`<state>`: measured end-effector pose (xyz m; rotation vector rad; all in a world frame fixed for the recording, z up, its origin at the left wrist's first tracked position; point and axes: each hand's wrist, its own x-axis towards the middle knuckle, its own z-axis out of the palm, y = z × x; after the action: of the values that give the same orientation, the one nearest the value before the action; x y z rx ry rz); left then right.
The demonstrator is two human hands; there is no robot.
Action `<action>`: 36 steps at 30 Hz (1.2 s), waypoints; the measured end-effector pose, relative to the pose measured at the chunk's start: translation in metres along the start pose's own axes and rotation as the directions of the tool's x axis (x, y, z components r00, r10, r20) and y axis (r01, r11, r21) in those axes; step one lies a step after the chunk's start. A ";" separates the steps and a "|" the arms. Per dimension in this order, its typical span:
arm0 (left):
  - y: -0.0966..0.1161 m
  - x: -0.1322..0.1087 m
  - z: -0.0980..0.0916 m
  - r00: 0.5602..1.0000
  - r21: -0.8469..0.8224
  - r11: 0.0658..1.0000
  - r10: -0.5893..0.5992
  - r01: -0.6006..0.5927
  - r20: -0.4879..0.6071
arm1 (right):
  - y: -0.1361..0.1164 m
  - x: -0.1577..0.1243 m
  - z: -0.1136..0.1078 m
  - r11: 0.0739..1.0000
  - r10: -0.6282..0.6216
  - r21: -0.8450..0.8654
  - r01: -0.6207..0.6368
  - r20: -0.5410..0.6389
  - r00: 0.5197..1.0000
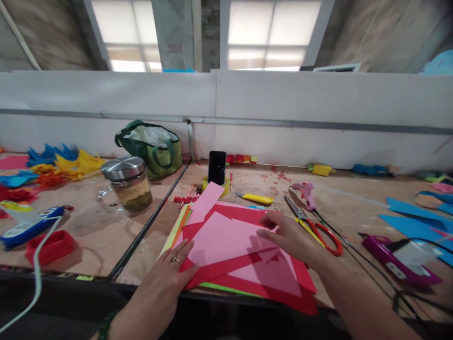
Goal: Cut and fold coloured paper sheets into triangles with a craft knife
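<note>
A stack of coloured paper lies on the table in front of me, with pink sheets over red sheets and green and orange edges showing at the left. My left hand, a ring on one finger, rests flat on the stack's lower left corner with fingers spread. My right hand lies on the right part of the pink sheet, fingers stretched toward its upper edge. Red-handled scissors lie just right of my right hand.
A glass jar with a metal lid, a green bag, a black phone, a yellow cutter, a pink glue gun, a purple tool with cables, blue paper at right, paper flowers and a red tray at left.
</note>
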<state>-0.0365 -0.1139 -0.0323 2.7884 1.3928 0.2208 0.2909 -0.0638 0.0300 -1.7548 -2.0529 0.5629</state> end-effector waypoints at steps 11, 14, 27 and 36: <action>0.007 -0.011 -0.008 0.992 -0.189 0.979 -0.093 0.075 -0.090 | -0.009 0.047 0.013 0.997 0.002 0.073 -0.022 0.269 0.963; 0.004 -0.008 -0.009 0.975 -0.308 0.945 -0.162 0.110 -0.152 | -0.011 0.044 0.002 0.984 -0.083 0.173 0.036 0.275 0.958; 0.016 0.064 -0.048 0.794 -0.611 0.734 -0.165 -0.297 -0.585 | -0.023 -0.010 -0.029 0.775 -0.632 -0.286 0.564 -0.395 0.667; 0.020 0.069 -0.015 0.974 -0.341 0.913 0.198 -0.225 -0.114 | 0.013 -0.037 0.035 0.765 -0.634 -0.165 0.622 -0.031 0.772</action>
<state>0.0183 -0.0720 -0.0077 2.6421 0.9420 0.5303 0.2892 -0.1007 -0.0078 -1.0005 -2.4776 0.1233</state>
